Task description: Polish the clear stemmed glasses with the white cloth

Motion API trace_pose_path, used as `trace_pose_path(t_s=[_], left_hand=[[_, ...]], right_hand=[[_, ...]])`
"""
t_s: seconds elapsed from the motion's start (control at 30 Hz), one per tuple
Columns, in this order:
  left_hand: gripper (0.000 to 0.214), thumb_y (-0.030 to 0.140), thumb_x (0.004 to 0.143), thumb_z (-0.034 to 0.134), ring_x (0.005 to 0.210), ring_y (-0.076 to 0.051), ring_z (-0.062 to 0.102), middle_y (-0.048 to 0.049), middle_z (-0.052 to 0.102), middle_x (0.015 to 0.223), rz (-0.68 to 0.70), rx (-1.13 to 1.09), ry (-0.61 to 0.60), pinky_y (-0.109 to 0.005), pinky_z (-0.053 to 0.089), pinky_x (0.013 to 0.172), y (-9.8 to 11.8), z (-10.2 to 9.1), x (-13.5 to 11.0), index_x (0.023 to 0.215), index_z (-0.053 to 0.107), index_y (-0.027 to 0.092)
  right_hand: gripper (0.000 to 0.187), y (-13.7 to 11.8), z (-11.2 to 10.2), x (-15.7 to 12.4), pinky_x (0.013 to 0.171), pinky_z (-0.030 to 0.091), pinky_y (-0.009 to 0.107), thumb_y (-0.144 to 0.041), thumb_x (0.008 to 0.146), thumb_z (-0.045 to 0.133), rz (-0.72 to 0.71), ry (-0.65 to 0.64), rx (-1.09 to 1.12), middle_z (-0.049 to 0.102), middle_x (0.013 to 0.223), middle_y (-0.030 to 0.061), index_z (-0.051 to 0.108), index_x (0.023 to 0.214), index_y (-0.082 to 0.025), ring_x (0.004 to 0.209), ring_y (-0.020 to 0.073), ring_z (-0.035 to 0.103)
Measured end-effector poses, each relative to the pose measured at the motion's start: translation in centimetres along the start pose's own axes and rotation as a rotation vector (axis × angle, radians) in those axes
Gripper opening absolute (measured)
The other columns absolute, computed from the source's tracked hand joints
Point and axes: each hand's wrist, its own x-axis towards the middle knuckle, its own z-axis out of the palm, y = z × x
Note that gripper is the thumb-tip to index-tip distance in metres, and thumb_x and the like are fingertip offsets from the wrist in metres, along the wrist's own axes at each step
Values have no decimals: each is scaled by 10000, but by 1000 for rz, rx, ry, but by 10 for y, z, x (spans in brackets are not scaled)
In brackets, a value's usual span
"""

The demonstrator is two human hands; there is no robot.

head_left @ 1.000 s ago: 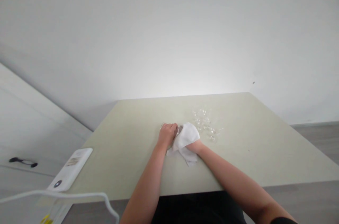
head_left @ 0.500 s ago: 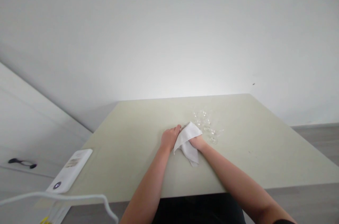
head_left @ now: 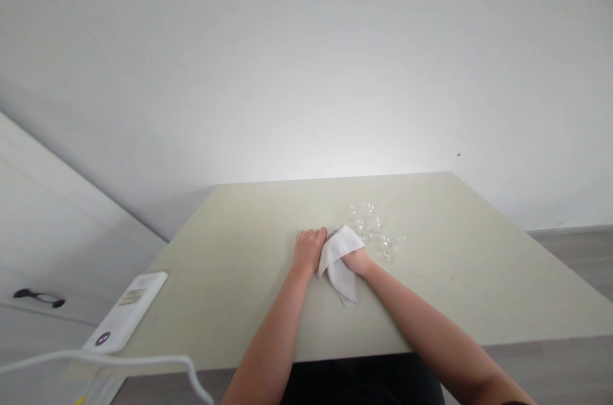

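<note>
My left hand (head_left: pixel 309 252) is closed over a transparent, glass-like item whose thin edge peeks out left of the fingers; its kind is hidden. A white cloth (head_left: pixel 342 242) drapes over my right hand (head_left: pixel 358 260), which grips it against that item, with loose corners hanging toward me. Both hands are close together, low over the middle of the table. Just beyond my right hand lies a group of several clear, shiny pieces (head_left: pixel 373 229), too see-through to name.
The pale table (head_left: pixel 230 290) meets a white wall (head_left: pixel 306 73) at its far side. On its left edge rests a white flat box-like device (head_left: pixel 125 312) with a round button. A white cable (head_left: pixel 129 360) crosses the lower left, near a white cabinet with a dark handle (head_left: pixel 39 298).
My left hand has turned slightly, with its fingers now curled further over and the clear edge showing at the left. The cloth has shifted slightly to the right.
</note>
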Motion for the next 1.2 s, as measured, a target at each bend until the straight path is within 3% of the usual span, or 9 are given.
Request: trace_pose_path(t_s=[0.17, 0.23, 0.43, 0.7, 1.0, 1.2], left_hand=[[183, 229, 947, 484, 838, -212, 654, -68, 695, 847, -80, -1, -115, -320, 417, 783, -4, -1, 0, 1104, 569, 186], [180, 232, 949, 481, 867, -215, 652, -69, 694, 858, -74, -23, -73, -326, 417, 800, -5, -1, 0, 1097, 573, 186], [221, 194, 937, 500, 957, -214, 624, -64, 692, 986, 55, -104, 100, -341, 421, 853, -3, 3, -1, 1149, 563, 192], [244, 184, 926, 513, 969, -225, 610, -59, 678, 1020, 54, -116, 149, -356, 440, 849, -2, 7, 1, 1166, 558, 199], [270, 159, 935, 483, 962, -181, 629, -41, 667, 1083, 23, -186, 51, -305, 449, 849, -1, 4, 0, 1196, 521, 212], [290, 167, 939, 481, 948, -163, 635, -39, 666, 1103, 2, -221, -18, -284, 446, 850, -1, -1, 0, 1222, 512, 226]], right_hand=[[457, -29, 1, 2, 1111, 392, 457, -342, 860, 632, -94, -29, 152, 630, 1309, 78, 573, 1297, -220, 1221, 254, 588], [478, -34, 0, 4, 1113, 390, 451, -332, 844, 657, -99, -9, 137, 639, 1293, 85, 576, 1298, -207, 1227, 263, 583], [256, -18, -4, 2, 1086, 437, 456, -301, 885, 584, -19, -5, 23, 726, 1133, 74, 719, 1071, -187, 1123, 272, 651], [305, -13, -2, -1, 1129, 381, 382, -187, 908, 505, -54, -28, 11, 671, 1258, 71, 695, 1146, -176, 1196, 243, 612], [283, -2, 0, -4, 1128, 386, 411, -283, 889, 563, -37, 12, 62, 676, 1249, 60, 700, 1132, -236, 1214, 255, 601], [291, -4, 1, -4, 1145, 363, 404, -287, 875, 581, 16, -6, 90, 675, 1252, 60, 695, 1135, -220, 1212, 239, 600]])
